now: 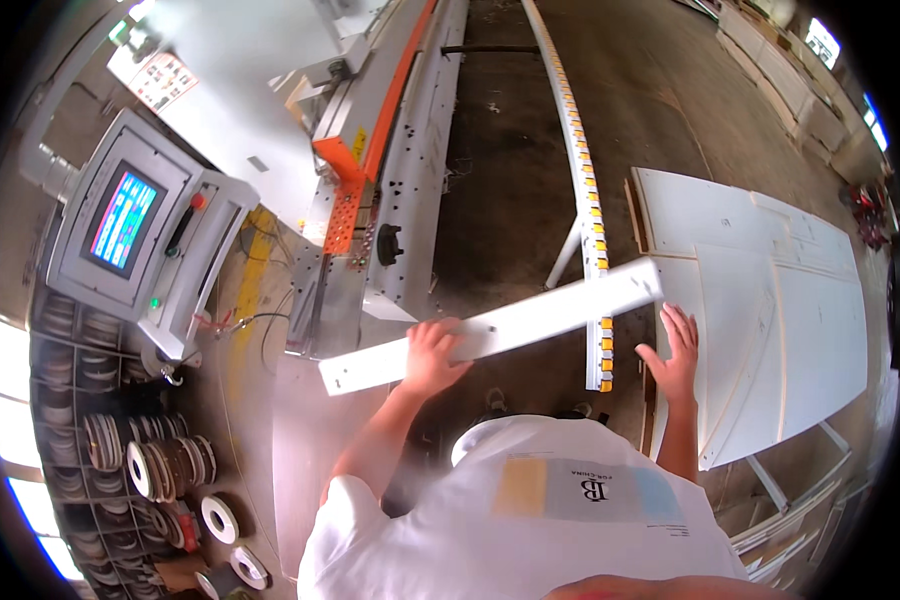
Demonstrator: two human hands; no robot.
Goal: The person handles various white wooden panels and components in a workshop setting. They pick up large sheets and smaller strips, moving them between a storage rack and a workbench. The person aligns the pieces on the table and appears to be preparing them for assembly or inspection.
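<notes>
A long narrow white board with a few small dark holes reaches across in front of me, its right end higher in the picture and over the roller rail. My left hand grips it left of its middle, fingers over the top edge. Off the right end, my right hand is apart from the board, its fingers raised and thumb spread, holding nothing. The board's left end lies over the corner of a pale, flat surface. Whether the board rests on the rail or is held above it, I cannot tell.
Ahead stands a long grey machine with an orange guide. At left is a control panel with a lit screen. Rolls of edging tape fill racks and floor at lower left. Large white panels are stacked at right.
</notes>
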